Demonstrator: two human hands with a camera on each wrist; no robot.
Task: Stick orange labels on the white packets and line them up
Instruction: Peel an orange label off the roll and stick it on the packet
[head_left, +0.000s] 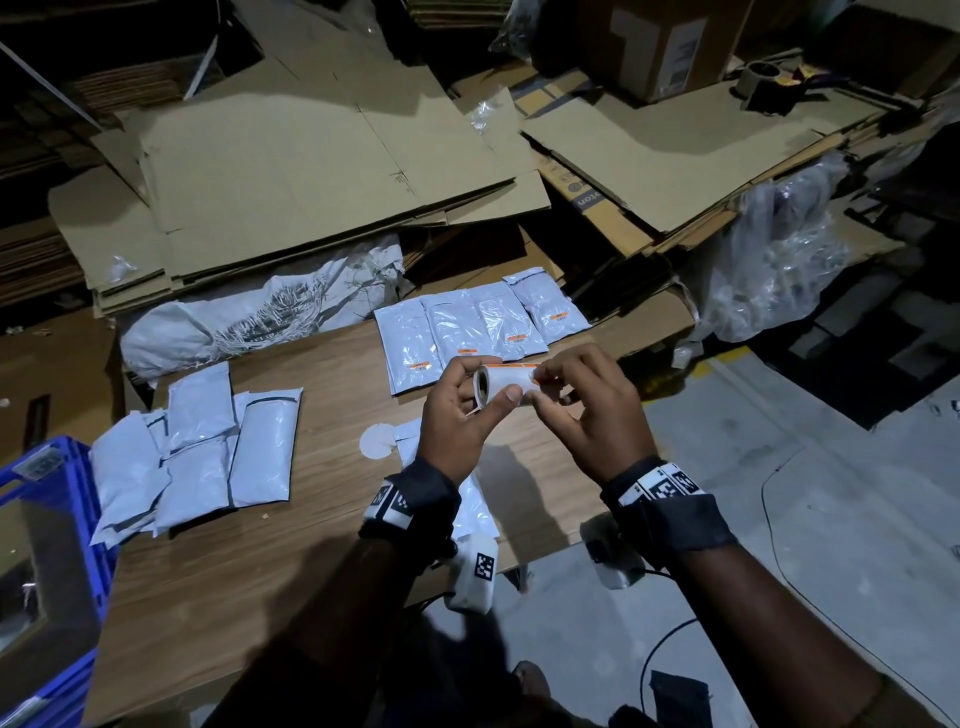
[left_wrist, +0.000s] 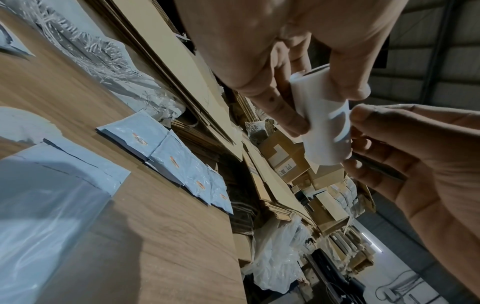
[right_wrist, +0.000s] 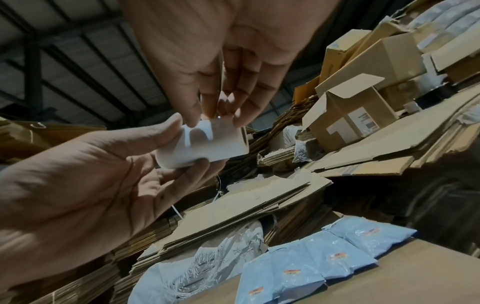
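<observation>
We hold the label roll (head_left: 506, 384) above the table (head_left: 322, 519): our left hand (head_left: 457, 415) grips it between thumb and fingers, while our right hand (head_left: 587, 410) pinches at the roll's orange-edged end. Four labelled packets (head_left: 480, 327) lie side by side, overlapping, at the far edge. Unlabelled packets (head_left: 208, 457) lie heaped at left, beside a blue crate (head_left: 47, 493).

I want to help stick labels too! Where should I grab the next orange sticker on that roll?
Pinch the sticker's loose end at the top right of the label roll, coming from the right, where the right hand picks now. The left hand wraps the roll's other end, steadying it.
</observation>
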